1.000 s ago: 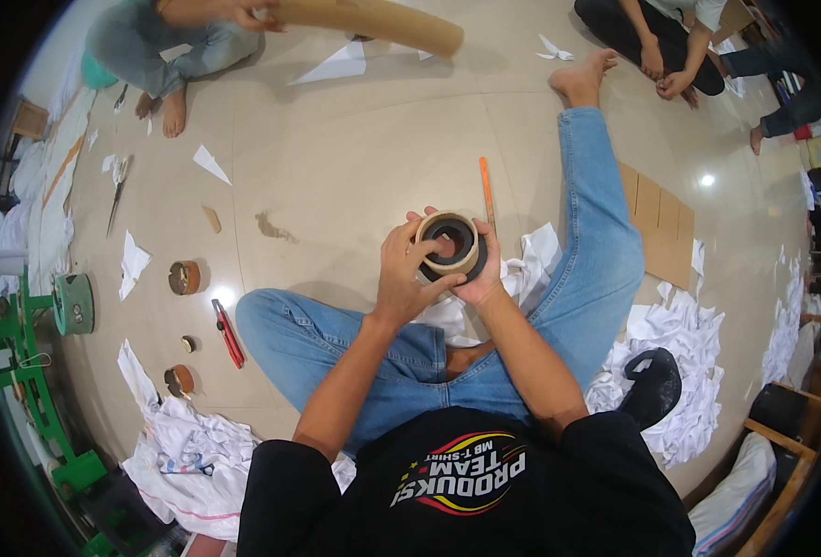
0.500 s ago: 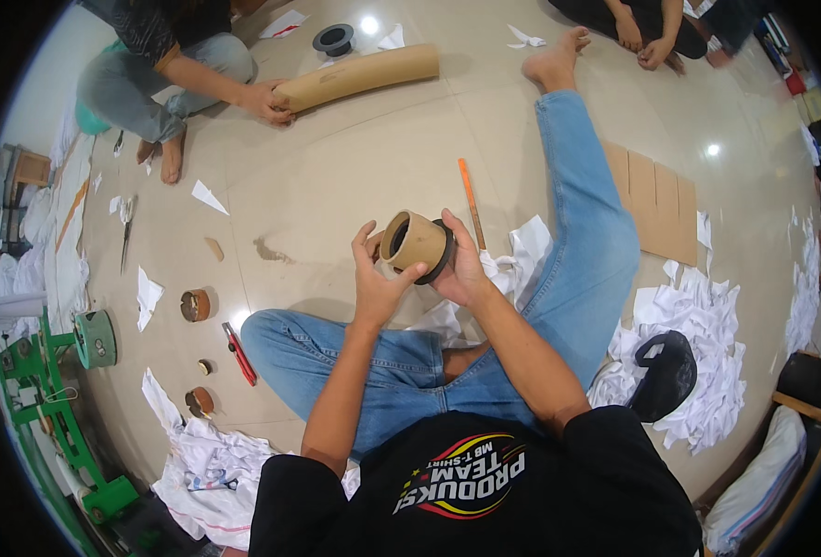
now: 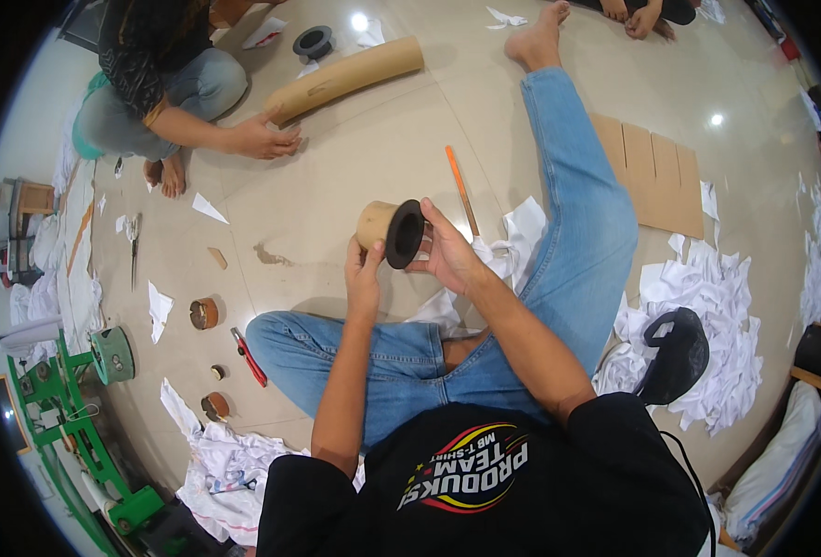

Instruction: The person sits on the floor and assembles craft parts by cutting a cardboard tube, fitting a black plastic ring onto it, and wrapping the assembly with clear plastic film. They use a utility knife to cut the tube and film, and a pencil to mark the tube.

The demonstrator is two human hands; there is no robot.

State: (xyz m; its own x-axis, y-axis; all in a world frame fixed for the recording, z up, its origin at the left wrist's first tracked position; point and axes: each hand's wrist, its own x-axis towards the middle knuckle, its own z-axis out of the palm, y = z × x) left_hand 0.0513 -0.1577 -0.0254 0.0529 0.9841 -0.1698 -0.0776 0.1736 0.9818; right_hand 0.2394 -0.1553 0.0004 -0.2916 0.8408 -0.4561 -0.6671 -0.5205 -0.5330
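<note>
Above my lap I hold a short brown cardboard tube piece (image 3: 375, 221) with a black flanged ring (image 3: 405, 234) fitted at its right end. My left hand (image 3: 364, 278) grips the tube piece from below, its thumb near the ring. The fingers and thumb of my right hand (image 3: 452, 252) are at the flange's right edge. The ring's dark round opening is turned toward me and to the right. How deep the ring sits inside the tube is hidden.
A long cardboard tube (image 3: 350, 79) lies ahead, beside a co-worker's hand (image 3: 266, 137) and another black flanged ring (image 3: 313, 42). Around me are an orange-ended stick (image 3: 461, 190), a red cutter (image 3: 249, 357), cut cardboard (image 3: 652, 176), white fabric scraps (image 3: 707, 343) and a black bag (image 3: 675, 357).
My hands have turned the tube piece so the black flange now faces me, and moved it slightly left. The co-worker's hand has come off the long tube, fingers spread.
</note>
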